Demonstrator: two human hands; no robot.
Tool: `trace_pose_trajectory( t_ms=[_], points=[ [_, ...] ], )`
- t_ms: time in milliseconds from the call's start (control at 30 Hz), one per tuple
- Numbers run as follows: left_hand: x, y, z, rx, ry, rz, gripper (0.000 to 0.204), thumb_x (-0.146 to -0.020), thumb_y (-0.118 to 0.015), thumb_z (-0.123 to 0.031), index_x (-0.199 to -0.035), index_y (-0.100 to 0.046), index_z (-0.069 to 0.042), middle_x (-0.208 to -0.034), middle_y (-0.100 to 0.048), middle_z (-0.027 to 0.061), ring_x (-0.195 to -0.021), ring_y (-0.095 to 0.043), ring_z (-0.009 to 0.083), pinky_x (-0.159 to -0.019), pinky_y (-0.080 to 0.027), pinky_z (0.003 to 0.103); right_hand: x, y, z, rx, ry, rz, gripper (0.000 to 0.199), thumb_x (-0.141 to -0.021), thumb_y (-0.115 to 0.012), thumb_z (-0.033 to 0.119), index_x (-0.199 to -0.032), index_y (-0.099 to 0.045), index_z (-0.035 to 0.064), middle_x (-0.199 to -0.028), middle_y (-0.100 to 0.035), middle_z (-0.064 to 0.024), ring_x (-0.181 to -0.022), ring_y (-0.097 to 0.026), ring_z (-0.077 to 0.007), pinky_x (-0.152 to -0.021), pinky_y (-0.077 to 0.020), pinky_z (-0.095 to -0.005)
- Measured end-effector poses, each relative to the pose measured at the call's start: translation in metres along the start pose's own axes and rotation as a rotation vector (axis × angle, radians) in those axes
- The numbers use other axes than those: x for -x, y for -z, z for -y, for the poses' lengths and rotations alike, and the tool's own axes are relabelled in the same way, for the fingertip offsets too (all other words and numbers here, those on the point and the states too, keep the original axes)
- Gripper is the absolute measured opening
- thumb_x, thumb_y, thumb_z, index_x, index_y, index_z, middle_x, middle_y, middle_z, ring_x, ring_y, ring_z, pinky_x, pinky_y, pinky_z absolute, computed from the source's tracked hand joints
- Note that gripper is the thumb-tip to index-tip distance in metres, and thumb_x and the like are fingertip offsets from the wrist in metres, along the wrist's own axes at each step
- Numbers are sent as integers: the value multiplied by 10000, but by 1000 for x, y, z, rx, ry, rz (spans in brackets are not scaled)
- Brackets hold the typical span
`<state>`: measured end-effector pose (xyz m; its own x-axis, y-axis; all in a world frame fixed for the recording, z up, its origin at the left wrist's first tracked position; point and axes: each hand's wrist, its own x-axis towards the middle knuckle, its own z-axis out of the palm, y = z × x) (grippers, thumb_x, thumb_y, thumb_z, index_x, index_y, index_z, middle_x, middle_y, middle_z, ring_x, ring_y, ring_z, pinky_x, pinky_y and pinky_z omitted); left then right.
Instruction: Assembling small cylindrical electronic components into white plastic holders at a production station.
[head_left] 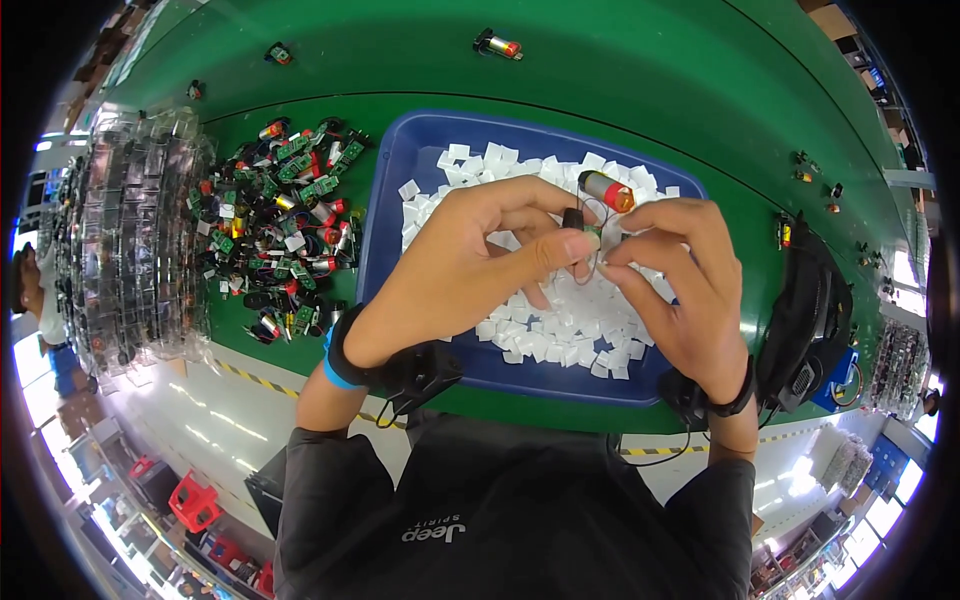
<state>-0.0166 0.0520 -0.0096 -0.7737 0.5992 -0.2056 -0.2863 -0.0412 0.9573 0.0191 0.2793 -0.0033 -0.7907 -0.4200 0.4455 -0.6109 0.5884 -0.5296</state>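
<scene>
Above the tray, my left hand [480, 250] grips a small circuit board assembly with thumb and fingers. A bit of its green board [594, 232] and a black cylindrical part [572, 217] show beside the thumb. Thin wires run from it near a battery cell [606, 190] with a silver body and red end, just past the fingertips. My right hand [690, 270] faces it from the right, thumb and index finger pinched close to the wires. What lies in that pinch is too small to make out. Many white square pieces [560, 345] fill the blue tray [372, 240] below.
Left of the tray lies a heap of battery and circuit board assemblies [290, 215]. Stacked clear plastic trays [140, 240] stand beyond it. Another assembly [497, 44] rests at the back of the green table [620, 60]. A black bag [805, 300] sits on the right.
</scene>
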Motion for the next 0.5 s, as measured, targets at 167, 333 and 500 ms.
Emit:
trace_pose_trajectory(
  t_ms=[167, 333, 500],
  points=[
    [-1, 0, 2, 70, 3, 29, 293, -1001, -617, -119, -1231, -611, 63, -914, -727, 143, -746, -669, 116, -585, -590, 264, 4, -1, -3, 232, 188, -116, 269, -648, -801, 19, -897, -705, 52, -954, -650, -67, -811, -633, -248, -630, -517, -315],
    [1, 2, 1, 134, 39, 26, 286, -1011, -604, -130, -1220, -619, 65, -897, -727, 141, -742, -668, 114, -573, -591, 266, 0, 4, 3, 257, 259, -44, 314, -598, -815, 24, -895, -721, 60, -904, -667, -55, -756, -642, -237, -589, -525, -313],
    [1, 2, -3, 122, 19, -8, 301, -1011, -610, -148, -1220, -619, 67, -877, -724, 139, -754, -675, 120, -573, -589, 263, 4, 3, -4, 247, 297, -58, 319, -554, -736, 75, -867, -721, 18, -897, -678, -91, -703, -650, -233, -541, -525, -304]
  ],
)
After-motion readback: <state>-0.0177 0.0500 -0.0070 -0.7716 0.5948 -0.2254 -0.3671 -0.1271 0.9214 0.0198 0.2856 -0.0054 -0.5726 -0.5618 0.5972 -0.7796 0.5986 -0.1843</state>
